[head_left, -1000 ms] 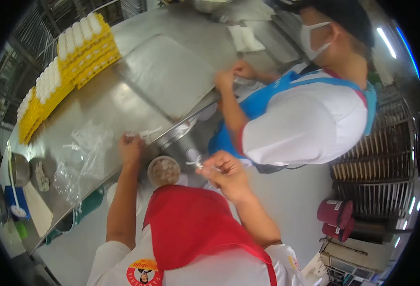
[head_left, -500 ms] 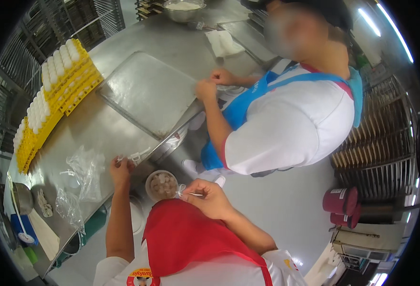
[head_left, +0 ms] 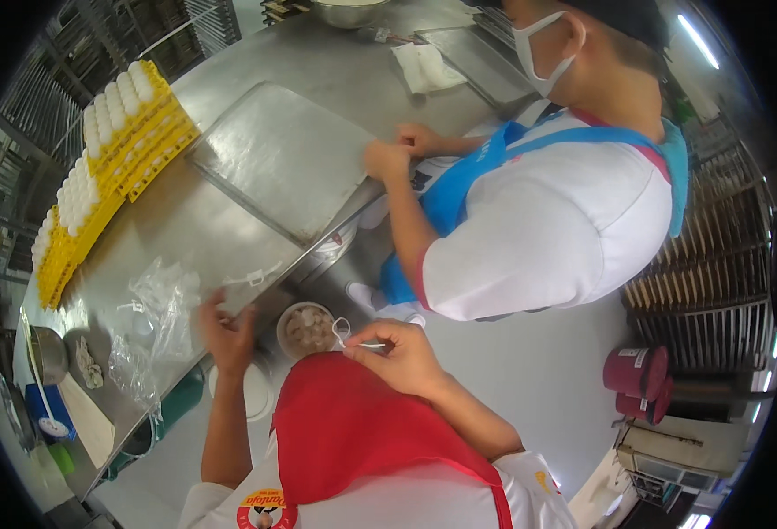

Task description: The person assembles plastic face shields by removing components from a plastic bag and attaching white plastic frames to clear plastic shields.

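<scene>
Steel worktable [head_left: 230,220] over grey floor [head_left: 529,370] — wire racks [head_left: 714,273] right.

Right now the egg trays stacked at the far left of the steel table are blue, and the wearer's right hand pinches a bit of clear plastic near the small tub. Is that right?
Not quite. The head view shows the egg trays are yellow, not blue. The rest holds: they are stacked at the far left of the steel table, and the right hand pinches a bit of clear plastic near the small tub.

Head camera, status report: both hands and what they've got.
Left hand at steel table edge, beside clear bags. Right hand pinches thin plastic strip over container. Co-worker close.
</scene>
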Tool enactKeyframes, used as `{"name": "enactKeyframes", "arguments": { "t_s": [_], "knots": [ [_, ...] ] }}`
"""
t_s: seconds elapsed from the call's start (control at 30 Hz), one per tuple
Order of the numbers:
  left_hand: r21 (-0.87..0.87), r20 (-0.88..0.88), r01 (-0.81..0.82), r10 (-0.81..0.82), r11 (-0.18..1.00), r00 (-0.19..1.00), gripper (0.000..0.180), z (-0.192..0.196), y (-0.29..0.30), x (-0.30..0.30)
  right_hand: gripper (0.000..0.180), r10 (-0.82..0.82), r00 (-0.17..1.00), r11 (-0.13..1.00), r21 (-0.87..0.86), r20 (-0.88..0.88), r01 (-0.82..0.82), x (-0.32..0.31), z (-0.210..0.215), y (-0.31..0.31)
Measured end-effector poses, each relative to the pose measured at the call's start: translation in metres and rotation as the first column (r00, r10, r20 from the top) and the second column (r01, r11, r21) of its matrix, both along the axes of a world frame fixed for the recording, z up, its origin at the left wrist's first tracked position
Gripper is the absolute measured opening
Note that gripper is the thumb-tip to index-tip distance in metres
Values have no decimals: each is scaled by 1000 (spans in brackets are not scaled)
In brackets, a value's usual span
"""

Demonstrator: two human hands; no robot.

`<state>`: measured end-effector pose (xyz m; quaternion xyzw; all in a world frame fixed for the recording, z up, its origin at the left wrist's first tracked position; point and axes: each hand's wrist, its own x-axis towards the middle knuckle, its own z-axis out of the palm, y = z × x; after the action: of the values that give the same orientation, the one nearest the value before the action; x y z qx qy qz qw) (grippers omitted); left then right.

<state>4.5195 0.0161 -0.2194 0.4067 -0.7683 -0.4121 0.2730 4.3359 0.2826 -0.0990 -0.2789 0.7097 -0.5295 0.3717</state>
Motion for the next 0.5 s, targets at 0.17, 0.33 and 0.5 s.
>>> {"name": "enactKeyframes", "arguments": {
  "t_s": [0.17, 0.33, 0.5],
  "knots": [
    [100, -307, 720, -667, 687, 679, 52, 83, 57, -35, 14, 116, 979, 993, -18, -166, -120, 0, 5, -15],
    [380, -243, 718, -686, 583, 685, 35, 91, 57, -40, 13, 20, 976, 991, -126, -218, -48, 4, 2, -19],
    [565, -305, 619, -559, 545, 771, 34, 86, 65, -39, 15, -48, 985, 991, -129, -168, 26, 11, 3, -16]
  ]
}}
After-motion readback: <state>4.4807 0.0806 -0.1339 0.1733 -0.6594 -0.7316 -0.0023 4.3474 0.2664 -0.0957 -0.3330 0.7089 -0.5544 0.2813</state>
